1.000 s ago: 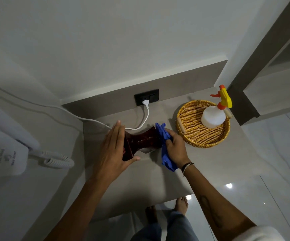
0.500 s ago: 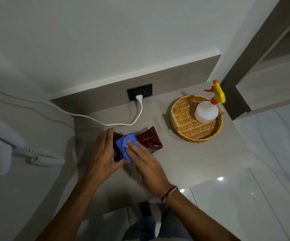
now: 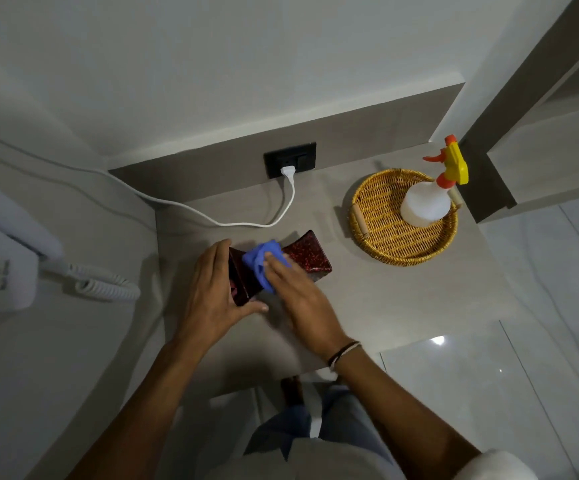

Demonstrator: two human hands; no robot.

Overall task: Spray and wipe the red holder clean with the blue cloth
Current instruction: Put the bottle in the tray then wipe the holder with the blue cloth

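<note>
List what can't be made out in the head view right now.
- Middle of the glossy red speckled holder: covered by the bunched blue cloth and right hand.
- Holder's left end: partly behind the left hand.
- Right hand's grip: motion-blurred.
- White wall unit: cut by the left edge, lettering unreadable.

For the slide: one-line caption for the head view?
Right hand wipes the red holder with the blue cloth; left hand steadies it.

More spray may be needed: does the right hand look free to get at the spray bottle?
Probably yes. The right hand presses the cloth on the holder; only bare counter lies before the bottle.
</note>
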